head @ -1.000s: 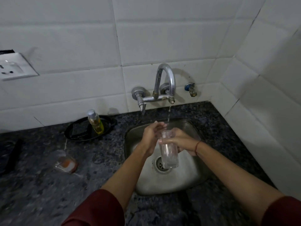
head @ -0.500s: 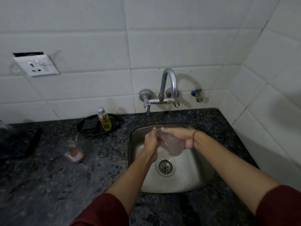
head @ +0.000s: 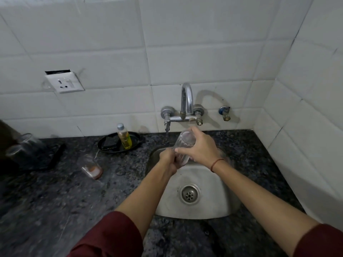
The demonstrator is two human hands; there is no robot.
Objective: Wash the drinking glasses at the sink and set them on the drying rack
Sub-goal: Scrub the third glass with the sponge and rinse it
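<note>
While the right hand (head: 199, 148) grips the glass (head: 182, 145), tilted above the sink (head: 213, 184), the left hand (head: 168, 161), curled round its lower end, should rub right round that end without loosening the hold. The glass looks clear and plain, probably empty, though blur hides detail.

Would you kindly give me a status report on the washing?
Left hand, right hand both gripping clear drinking glass. Glass tilted above steel sink. Orange-stained glass sits on dark counter, clear of hands.
</note>
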